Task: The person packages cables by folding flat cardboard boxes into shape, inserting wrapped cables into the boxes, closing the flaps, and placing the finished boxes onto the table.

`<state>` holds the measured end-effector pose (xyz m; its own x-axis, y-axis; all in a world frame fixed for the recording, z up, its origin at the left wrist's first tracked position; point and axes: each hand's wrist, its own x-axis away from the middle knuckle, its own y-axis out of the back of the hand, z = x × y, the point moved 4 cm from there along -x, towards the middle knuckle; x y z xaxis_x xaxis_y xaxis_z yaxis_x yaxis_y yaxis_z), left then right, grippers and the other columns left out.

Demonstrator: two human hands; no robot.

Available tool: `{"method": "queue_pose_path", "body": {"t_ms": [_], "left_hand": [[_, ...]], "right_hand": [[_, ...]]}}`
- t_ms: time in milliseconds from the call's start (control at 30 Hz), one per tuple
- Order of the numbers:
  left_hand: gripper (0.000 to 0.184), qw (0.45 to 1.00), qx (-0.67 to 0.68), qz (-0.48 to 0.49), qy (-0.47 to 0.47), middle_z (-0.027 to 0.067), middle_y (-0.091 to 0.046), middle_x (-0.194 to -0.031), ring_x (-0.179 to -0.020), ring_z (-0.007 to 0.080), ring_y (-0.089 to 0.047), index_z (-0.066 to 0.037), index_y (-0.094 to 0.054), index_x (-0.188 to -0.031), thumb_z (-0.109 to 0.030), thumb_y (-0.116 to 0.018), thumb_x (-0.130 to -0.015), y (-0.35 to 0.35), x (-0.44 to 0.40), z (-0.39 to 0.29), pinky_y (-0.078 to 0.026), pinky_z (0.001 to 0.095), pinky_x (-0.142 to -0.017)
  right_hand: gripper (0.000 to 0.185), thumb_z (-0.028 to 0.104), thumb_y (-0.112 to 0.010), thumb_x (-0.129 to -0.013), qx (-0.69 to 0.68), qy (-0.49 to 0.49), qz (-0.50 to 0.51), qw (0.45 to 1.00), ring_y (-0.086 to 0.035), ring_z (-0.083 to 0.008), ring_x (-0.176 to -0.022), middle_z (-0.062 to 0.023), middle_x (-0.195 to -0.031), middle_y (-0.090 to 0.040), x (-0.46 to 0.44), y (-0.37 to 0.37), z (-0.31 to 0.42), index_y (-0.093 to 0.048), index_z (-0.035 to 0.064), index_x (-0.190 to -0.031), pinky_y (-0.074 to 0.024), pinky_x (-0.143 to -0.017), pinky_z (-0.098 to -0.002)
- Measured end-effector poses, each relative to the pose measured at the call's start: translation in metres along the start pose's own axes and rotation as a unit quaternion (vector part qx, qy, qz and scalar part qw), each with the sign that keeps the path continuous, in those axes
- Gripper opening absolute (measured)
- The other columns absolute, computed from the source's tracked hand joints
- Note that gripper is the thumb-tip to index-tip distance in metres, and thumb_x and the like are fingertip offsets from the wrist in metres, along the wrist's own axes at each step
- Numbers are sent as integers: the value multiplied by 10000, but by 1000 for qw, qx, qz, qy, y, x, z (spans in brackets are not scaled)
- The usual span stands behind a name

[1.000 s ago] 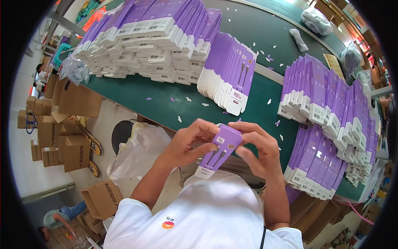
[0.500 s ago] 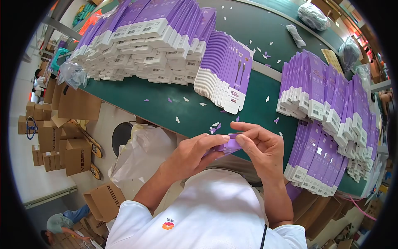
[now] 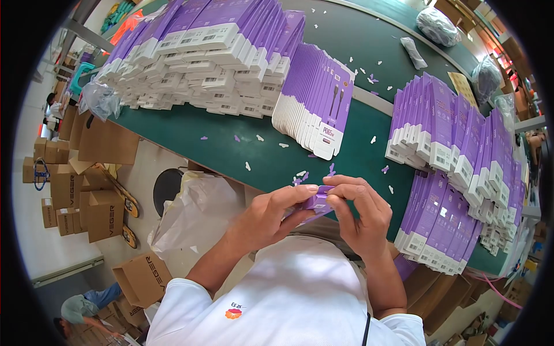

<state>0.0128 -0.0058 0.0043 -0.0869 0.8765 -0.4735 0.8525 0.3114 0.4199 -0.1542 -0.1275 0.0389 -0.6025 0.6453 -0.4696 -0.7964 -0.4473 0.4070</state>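
A small purple carton (image 3: 317, 203) is held in front of my chest, its end turned up toward me. My left hand (image 3: 266, 214) wraps around it, thumb on top and fingers along the side. The thumb and index finger of my right hand (image 3: 365, 214) pinch the flap at the carton's upper right end. Most of the carton's lower part is hidden by my hands and shirt. Beyond them, a fanned row of flat purple-and-white cartons (image 3: 314, 101) printed with a cable lies on the green table (image 3: 190, 135).
Large piles of purple-and-white cartons (image 3: 196, 63) stand back left, and more cartons (image 3: 441, 225) are stacked at right. Small paper scraps (image 3: 283, 145) dot the table. A black stool (image 3: 168, 185), a white sack (image 3: 199, 210), brown boxes (image 3: 105, 215) and another person (image 3: 81, 310) are at left.
The fingers of my right hand have shifted at the carton's end, with the thumb drawn back slightly. My left hand keeps its hold. The view has moved slightly.
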Motion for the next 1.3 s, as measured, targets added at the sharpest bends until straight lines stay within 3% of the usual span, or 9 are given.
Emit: {"method": "queue_pose_path", "body": {"t_ms": [267, 467, 633, 733, 933, 1067, 1133, 1200, 1300], "left_hand": [[558, 1000, 7, 2, -6, 177, -769, -1300, -1003, 279, -833, -39, -583, -1452, 30, -854, -969, 5, -5, -5, -689, 375, -839], [406, 987, 120, -39, 96, 148, -787, -1263, -1051, 259, -826, -31, -625, -1390, 19, -790, -1023, 10, -6, 6, -688, 373, -894], [418, 964, 204, -11, 169, 173, -729, -1368, -1190, 238, -791, -25, -608, -1432, -25, -778, -1050, 15, 4, 27, -685, 363, -936], [513, 966, 210, -53, 144, 226, -603, -1574, -1432, 294, -667, -94, -619, -1503, -99, -806, -1025, 25, -4, 28, -595, 516, -1133], [668, 971, -224, 63, -48, 102, -404, -1819, -1697, 338, -346, -304, -665, -1552, -281, -848, -910, 36, 6, 27, -96, 725, -1357], [596, 966, -247, -17, -79, 35, -615, -1674, -1602, 285, -522, -274, -679, -1552, -207, -802, -973, 38, 1, 28, -207, 642, -1372], [555, 996, 29, -81, 40, 105, -682, -1570, -1441, 289, -645, -123, -627, -1565, -162, -762, -1028, 43, 14, 44, -390, 570, -1262], [535, 932, 302, -131, 153, 175, -748, -1465, -1281, 293, -767, 27, -576, -1577, -117, -722, -1083, 40, 31, 66, -573, 497, -1152], [556, 906, 363, -177, 129, 240, -757, -1382, -1233, 310, -770, 93, -494, -1591, -131, -655, -1109, 34, 46, 96, -621, 436, -1067]], "right_hand": [[168, -4, -868, -950, -120, -113, -60, 985, -816, -233, -921, -156, -1089, -829, 5, -12, -10, -712, 3, -1012, -657, -766, -333], [235, 37, -930, -910, -34, 78, -51, 995, -832, -244, -944, -175, -1119, -828, -8, -12, -3, -791, 23, -1100, -672, -778, -334], [211, 73, -938, -913, -59, -58, 14, 996, -811, -181, -891, -158, -1082, -830, -16, -20, -17, -832, 6, -1082, -659, -753, -301], [150, 68, -903, -952, -97, -139, 26, 985, -791, -136, -859, -124, -1014, -831, -27, -27, -28, -834, -2, -1065, -646, -741, -278], [154, 88, -829, -1039, -161, -318, 185, 916, -728, -73, -828, -49, -964, -801, -80, -54, -39, -806, -52, -1099, -604, -729, -246], [108, 40, -709, -1057, -92, -139, 380, 910, -726, -65, -860, -12, -920, -795, -122, -75, -31, -812, 42, -1092, -585, -720, -277], [134, 108, -685, -1087, -66, -315, 279, 905, -759, -107, -924, -39, -980, -809, -177, -49, -45, -803, 49, -1106, -597, -748, -295], [174, 174, -688, -1100, 31, -179, 69, 981, -784, -139, -905, -61, -988, -814, -247, -10, -108, -798, 40, -1119, -609, -745, -305], [628, 492, -805, -995, 385, -185, -164, 889, -736, -315, -1277, -201, -1397, -748, -324, 51, -233, -695, 24, -1399, -587, -1064, -455]]}}
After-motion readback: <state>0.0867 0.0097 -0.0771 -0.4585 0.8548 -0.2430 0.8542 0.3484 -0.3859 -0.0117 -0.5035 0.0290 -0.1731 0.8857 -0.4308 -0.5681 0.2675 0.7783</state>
